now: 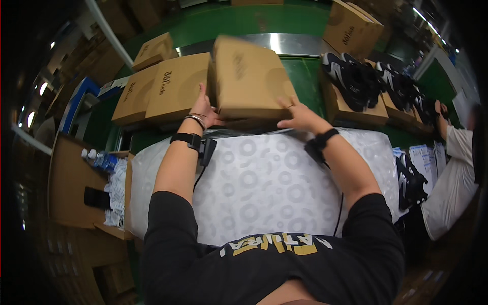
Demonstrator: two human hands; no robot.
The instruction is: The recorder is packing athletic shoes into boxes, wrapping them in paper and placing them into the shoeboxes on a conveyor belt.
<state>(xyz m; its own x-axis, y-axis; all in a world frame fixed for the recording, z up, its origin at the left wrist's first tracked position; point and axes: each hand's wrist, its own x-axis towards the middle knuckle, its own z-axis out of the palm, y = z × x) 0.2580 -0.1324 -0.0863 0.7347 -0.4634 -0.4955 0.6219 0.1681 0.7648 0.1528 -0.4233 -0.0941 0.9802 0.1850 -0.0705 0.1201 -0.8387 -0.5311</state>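
Note:
A brown cardboard shoebox point(251, 76) stands before me, slightly blurred and tilted, between my two hands. My left hand point(204, 109) grips its near left corner, thumb pointing up and fingers passing under the near edge. At the near right corner my right hand point(300, 116) holds the box, its fingers along the side and its thumb below. Close by on the left, another closed shoebox point(178, 86) lies beside my left wrist. Under my forearms spreads a stack of patterned white wrapping paper point(249, 178) in clear plastic.
More shoeboxes point(133, 96) sit at the left on the green work surface point(305, 76). Black sneakers point(351, 81) rest on boxes at the right, near a co-worker's arm point(441, 119). An open carton point(76, 188) at my left contains small paper packets, with a water bottle point(104, 161) and a black phone point(96, 198).

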